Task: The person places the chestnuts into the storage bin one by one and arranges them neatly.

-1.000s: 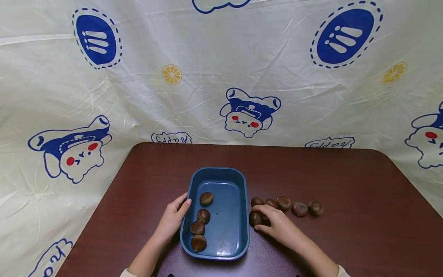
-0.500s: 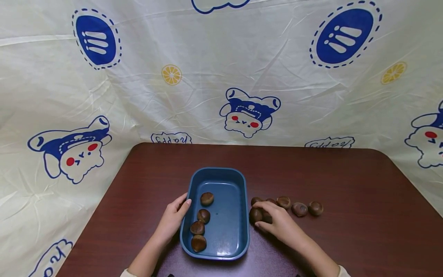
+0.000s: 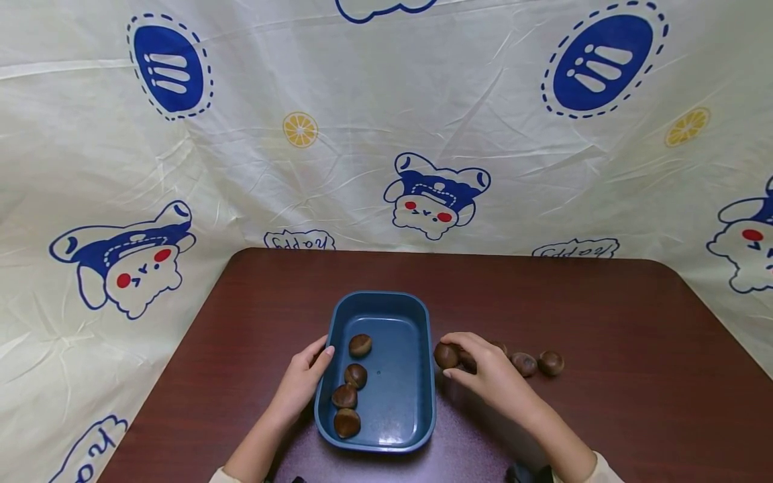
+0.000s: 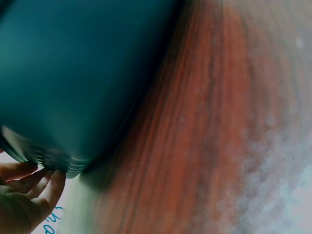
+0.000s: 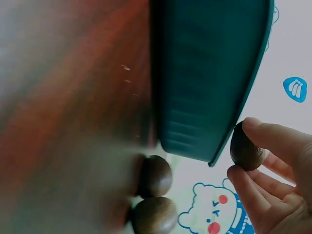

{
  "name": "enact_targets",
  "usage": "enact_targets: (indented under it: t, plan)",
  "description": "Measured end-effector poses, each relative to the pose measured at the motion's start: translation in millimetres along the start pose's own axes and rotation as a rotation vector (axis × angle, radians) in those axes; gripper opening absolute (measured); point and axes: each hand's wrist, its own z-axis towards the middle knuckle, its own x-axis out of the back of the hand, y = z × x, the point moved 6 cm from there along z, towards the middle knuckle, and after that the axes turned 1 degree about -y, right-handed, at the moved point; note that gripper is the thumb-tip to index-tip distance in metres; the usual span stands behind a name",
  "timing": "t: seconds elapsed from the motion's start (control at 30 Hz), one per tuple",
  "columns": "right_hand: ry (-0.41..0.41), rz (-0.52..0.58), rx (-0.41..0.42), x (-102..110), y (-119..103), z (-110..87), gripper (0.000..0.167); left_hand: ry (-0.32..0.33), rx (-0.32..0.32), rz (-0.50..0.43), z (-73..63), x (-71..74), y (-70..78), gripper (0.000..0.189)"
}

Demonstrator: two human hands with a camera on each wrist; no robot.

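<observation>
In the head view, a blue rectangular tray (image 3: 398, 376) lies on the table with several chestnuts (image 3: 347, 424) along its left side. My left hand (image 3: 302, 379) holds the tray's left rim, thumb on top; the left wrist view shows its fingers (image 4: 51, 190) against the outer wall. My right hand (image 3: 492, 376) pinches a chestnut (image 3: 447, 355) between thumb and fingers, just outside the tray's right rim. In the right wrist view this chestnut (image 5: 245, 150) is raised to about the rim's height. Behind that hand, loose chestnuts are partly hidden.
Two chestnuts (image 3: 551, 363) lie in plain sight on the dark red-brown table (image 3: 616, 322), right of the right hand. A pale printed sheet (image 3: 338, 188) hangs behind the table. Dark objects (image 3: 519, 473) show at the bottom edge by the right sleeve.
My right hand has lifted the chestnut it pinches and moved slightly toward the table's far side, now covering more of the loose chestnuts. The left hand and tray stay put.
</observation>
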Motion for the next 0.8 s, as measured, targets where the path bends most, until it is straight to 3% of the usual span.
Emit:
enact_targets:
  t: [0.33,0.8]
  plan:
    - [-0.013,-0.006,-0.011,2.0,-14.7,22.0,0.045,-0.005,-0.002,-0.014,-0.2,-0.7,1.4,0.048]
    - [-0.103,0.059,-0.004,-25.5,-27.9,60.5,0.047,-0.001,0.0,-0.024,0.2,-0.3,-1.4,0.047]
